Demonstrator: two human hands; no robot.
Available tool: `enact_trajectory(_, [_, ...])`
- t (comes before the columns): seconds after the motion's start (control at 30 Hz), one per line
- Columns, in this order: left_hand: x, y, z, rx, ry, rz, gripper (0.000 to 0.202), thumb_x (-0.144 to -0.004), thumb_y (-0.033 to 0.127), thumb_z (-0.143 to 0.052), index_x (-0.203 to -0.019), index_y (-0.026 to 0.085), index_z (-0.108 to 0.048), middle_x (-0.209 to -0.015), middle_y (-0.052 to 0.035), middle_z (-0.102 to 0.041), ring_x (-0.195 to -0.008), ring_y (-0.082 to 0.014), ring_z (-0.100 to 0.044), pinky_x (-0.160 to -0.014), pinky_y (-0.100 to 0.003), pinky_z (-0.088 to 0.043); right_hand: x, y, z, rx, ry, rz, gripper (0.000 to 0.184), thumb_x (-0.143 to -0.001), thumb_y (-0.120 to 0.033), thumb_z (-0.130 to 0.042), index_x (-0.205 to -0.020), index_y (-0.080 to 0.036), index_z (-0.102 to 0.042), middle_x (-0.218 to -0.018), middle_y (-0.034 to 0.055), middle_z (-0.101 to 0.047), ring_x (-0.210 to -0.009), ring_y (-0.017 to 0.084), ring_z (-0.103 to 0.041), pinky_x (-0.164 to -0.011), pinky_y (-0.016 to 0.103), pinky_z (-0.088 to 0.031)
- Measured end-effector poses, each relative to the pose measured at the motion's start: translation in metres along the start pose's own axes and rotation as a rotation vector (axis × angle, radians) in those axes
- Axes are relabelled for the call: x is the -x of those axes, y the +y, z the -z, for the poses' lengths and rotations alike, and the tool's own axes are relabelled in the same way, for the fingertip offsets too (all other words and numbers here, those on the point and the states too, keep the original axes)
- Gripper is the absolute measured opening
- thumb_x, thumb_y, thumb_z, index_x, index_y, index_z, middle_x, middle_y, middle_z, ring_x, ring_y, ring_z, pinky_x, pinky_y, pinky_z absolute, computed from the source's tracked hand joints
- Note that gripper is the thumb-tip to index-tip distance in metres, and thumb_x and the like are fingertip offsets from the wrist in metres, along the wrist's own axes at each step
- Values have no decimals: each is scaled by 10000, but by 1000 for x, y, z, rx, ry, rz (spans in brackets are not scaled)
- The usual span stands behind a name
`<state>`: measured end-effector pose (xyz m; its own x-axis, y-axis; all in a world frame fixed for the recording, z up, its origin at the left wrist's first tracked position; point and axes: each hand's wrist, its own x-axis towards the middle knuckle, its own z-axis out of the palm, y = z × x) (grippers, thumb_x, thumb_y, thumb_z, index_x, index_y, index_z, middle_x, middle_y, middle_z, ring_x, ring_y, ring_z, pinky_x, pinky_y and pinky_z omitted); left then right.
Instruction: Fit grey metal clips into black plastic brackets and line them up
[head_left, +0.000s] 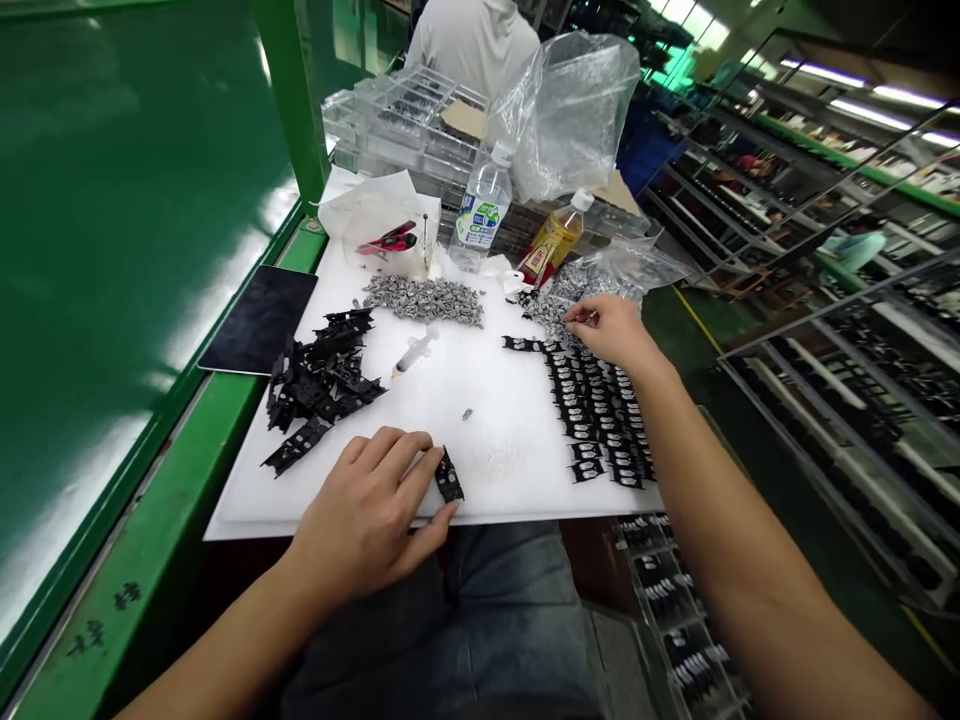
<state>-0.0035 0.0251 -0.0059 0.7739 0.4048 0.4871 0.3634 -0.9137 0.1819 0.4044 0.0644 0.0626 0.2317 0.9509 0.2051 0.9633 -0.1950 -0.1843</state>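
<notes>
Left of the left hand (365,510), a dark tablet (259,320) is lying on the green bench, and a messy heap of black plastic parts (319,380) is sitting on a smooth white board (499,480). The left hand is squeezing one flat black plastic part (449,477) between its fingers and thumb, near the edge of the board. Above that hand, a bumpy pile of small gray metal clips (424,300) and a clear syringe (415,352) are lying. Below the right hand (611,330), neat rows of black parts with shiny metal bits (596,415) are covering the board. The right hand is pinching its finger and thumb together over loose gray clips (551,312), but anything between them is too small to see.
</notes>
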Motion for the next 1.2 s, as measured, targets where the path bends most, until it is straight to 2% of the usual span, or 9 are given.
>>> enact_trajectory(0.17, [1,0,0,3,-8,6,404,-1012,387,-608,-1259,75,-677,-1195,-166,-682,-1054,-332,-601,-822,-466,-474,-8,-3,-13,49,-73,91,188,-876,-182,-655,-947,-189,-829,-1026,123,-722,-859,244,-616,-775,355,-454])
enact_trajectory(0.47, [0,0,-1,11,-12,5,417,-1008,389,-612,-1269,70,-679,-1208,-170,-680,-1055,-333,-600,-827,-479,-482,-18,0,-20,45,-119,68,100,-857,-238,-715,-857,-169,-787,-884,95,-741,-810,222,-610,-751,329,-434])
enact_trajectory(0.6, [1,1,-1,16,-7,6,428,-1009,385,-611,-1284,63,-676,-1221,-173,-680,-1059,-333,-602,-825,-476,-483,-15,-10,-10,-14,-93,82,89,-851,-235,-712,-787,-176,-731,-859,96,-708,-795,232,-599,-750,353,-439])
enact_trajectory(0.67, [1,1,0,14,-9,10,425,-1010,383,-607,-1283,66,-678,-1216,-173,-683,-1056,-333,-603,-822,-474,-481,-2,-24,-1,-55,-28,91,95,-894,-257,-676,-843,-180,-699,-958,116,-694,-828,240,-595,-770,370,-454])
enact_trajectory(0.77, [2,1,1,14,-22,19,415,-1011,395,-600,-1263,77,-686,-1197,-168,-690,-1045,-333,-604,-821,-474,-479,40,-57,5,-148,16,136,99,-997,-279,-579,-1007,-201,-639,-1009,99,-681,-811,223,-609,-727,355,-476])
enact_trajectory(0.87, [2,2,1,19,-33,27,416,-1013,404,-593,-1260,83,-689,-1191,-162,-691,-1040,-333,-603,-819,-477,-478,96,-95,-7,-242,-90,258,96,-1046,-251,-546,-1096,-234,-626,-985,54,-697,-847,211,-662,-741,335,-522])
enact_trajectory(0.97, [1,2,1,20,-34,27,423,-1007,396,-600,-1275,80,-686,-1194,-156,-691,-1043,-336,-602,-813,-481,-477,139,-120,-29,-239,-100,383,266,-1067,-138,-467,-1221,-239,-658,-1104,79,-701,-989,227,-685,-866,369,-531])
enact_trajectory(1.07, [1,3,0,13,-35,26,429,-1002,395,-610,-1284,80,-684,-1201,-154,-691,-1046,-336,-600,-811,-483,-478,161,-126,-42,-139,-11,379,181,-1065,-184,-544,-1157,-220,-695,-1082,88,-714,-1021,266,-670,-921,434,-482])
enact_trajectory(1.2, [2,3,0,10,-46,30,436,-1009,412,-600,-1281,81,-683,-1205,-155,-694,-1046,-333,-600,-813,-479,-476,170,-122,-38,-131,62,305,93,-1047,-209,-600,-1048,-210,-693,-1009,79,-706,-942,257,-656,-863,428,-463])
